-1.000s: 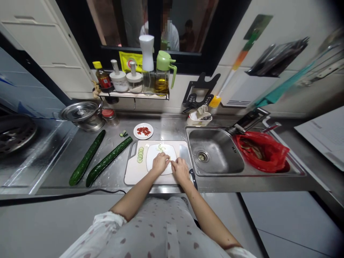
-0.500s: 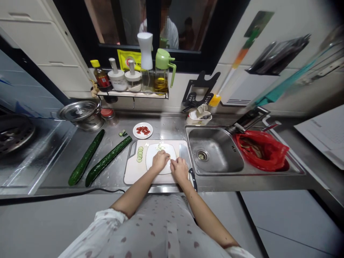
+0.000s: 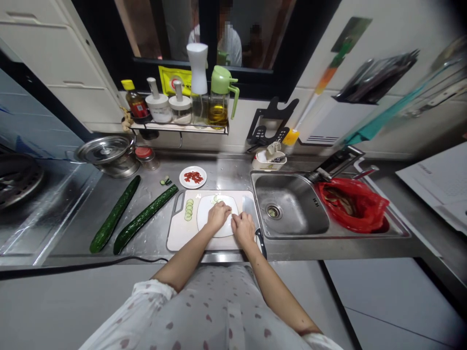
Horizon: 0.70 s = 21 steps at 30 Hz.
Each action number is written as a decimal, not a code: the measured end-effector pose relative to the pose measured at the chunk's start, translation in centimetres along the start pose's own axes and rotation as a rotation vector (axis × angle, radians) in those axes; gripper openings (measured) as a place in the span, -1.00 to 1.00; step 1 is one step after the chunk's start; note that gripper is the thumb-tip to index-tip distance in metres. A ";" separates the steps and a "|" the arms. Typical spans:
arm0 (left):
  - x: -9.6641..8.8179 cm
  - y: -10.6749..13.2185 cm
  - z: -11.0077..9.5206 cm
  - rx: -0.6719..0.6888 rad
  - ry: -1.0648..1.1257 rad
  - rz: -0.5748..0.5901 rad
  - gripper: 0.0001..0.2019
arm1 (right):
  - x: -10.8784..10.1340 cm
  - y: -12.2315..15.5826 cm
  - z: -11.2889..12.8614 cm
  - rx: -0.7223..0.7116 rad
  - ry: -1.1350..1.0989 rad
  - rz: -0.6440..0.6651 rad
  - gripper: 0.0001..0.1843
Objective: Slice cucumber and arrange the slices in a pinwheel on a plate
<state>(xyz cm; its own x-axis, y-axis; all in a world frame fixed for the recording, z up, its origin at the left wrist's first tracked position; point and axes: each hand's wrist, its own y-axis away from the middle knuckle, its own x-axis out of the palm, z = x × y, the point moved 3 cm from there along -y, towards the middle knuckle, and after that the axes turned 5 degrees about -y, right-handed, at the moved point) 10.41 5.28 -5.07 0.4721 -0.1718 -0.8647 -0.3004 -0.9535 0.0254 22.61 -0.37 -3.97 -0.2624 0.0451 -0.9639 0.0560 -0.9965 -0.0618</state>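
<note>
Just above the square white plate (image 3: pixel 203 214), the two hands come almost fingertip to fingertip, with only a narrow gap between them. The left hand (image 3: pixel 219 216) is curled with its back upward, fingers bent in; the right hand (image 3: pixel 243 228) has its thumb and fingers drawn near one another, tips toward the left. Whether either one pinches a piece of cucumber cannot be told at this size.

The relation that seems to count most is between the left hand and the row of cucumber slices (image 3: pixel 188 210). That row lies on the cutting board (image 3: pixel 178 236) to the left of this hand, past the plate's left rim and well apart from the right hand. Its long axis runs away from the person, the slices overlapping, so the left hand is the nearer and has the row broadside to it. A few pale green pieces (image 3: pixel 217 199) lie on the plate just ahead of the left hand, nearer to it than the row.

On the other side, the knife (image 3: pixel 260 238) lies beside the right hand, blade ahead and handle slanting back. Farther left of both hands, two whole cucumbers (image 3: pixel 146 218) lie slantwise, their far ends angled rightward.
</note>
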 end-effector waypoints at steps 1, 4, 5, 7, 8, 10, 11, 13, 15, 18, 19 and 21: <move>0.0 -0.1 0.0 0.003 0.004 -0.004 -0.77 | 0.0 0.0 0.0 0.000 0.000 -0.003 -0.70; 0.0 -0.2 0.0 0.008 0.016 -0.010 -0.78 | 0.1 -0.1 -0.1 0.002 0.001 -0.011 -0.70; 0.0 -0.2 0.0 0.007 0.023 -0.008 -0.78 | 0.2 -0.1 -0.1 0.004 0.000 -0.013 -0.70; 0.0 -0.3 0.1 0.004 0.033 -0.004 -0.78 | 0.3 -0.2 -0.1 0.006 -0.001 -0.016 -0.70; 0.0 -0.3 0.1 0.002 0.034 -0.004 -0.78 | 0.3 -0.2 -0.2 0.006 -0.001 -0.018 -0.70; 0.1 -0.2 0.1 0.000 0.029 -0.008 -0.77 | 0.3 -0.1 -0.2 0.004 0.001 -0.029 -0.71; 0.1 -0.2 0.2 -0.003 0.023 -0.013 -0.77 | 0.3 0.0 -0.2 0.003 0.000 -0.037 -0.70; 0.2 -0.1 0.2 -0.010 0.009 -0.027 -0.77 | 0.3 0.1 -0.2 -0.003 -0.002 -0.056 -0.70; 0.4 0.0 0.3 -0.010 0.000 -0.042 -0.76 | 0.3 0.3 -0.2 -0.008 -0.004 -0.071 -0.71; 0.6 0.0 0.3 -0.006 -0.002 -0.044 -0.76 | 0.4 0.4 -0.3 -0.003 -0.003 -0.080 -0.72; 0.7 0.0 0.3 -0.009 -0.001 -0.040 -0.76 | 0.4 0.4 -0.4 0.002 -0.002 -0.080 -0.72; 0.9 -0.1 0.2 -0.017 0.002 -0.029 -0.77 | 0.4 0.3 -0.5 0.011 -0.001 -0.076 -0.73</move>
<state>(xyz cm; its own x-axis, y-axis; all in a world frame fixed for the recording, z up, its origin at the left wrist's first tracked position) 10.64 5.32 -5.93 0.4818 -0.1446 -0.8643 -0.2726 -0.9621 0.0091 22.96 -0.60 -4.52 -0.2663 0.1208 -0.9563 0.0254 -0.9909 -0.1323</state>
